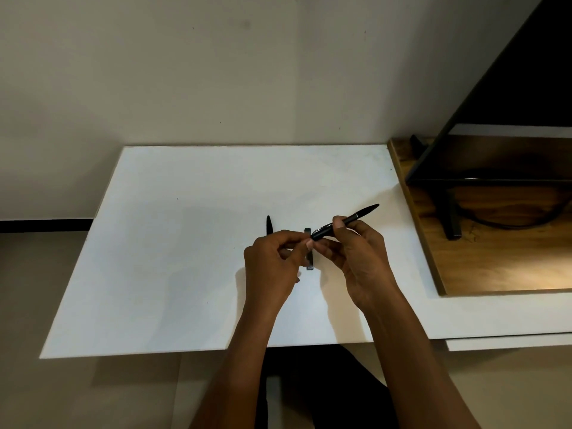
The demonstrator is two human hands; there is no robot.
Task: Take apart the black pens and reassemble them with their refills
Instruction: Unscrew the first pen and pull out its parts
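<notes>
head | black pen pinched in right hand grip | left hand apparently at its end

Black pens over the white table

One slim black pen is tilting up-right above the tabletop; a second black pen piece and another dark barrel are lying on the table.

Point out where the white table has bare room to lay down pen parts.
The white table is bare across its left half, from the left hand to the left edge, and along the far strip by the wall. It is crowded at the centre: a black pen piece and another part lie by both hands, the right hand holding a black pen.
</notes>
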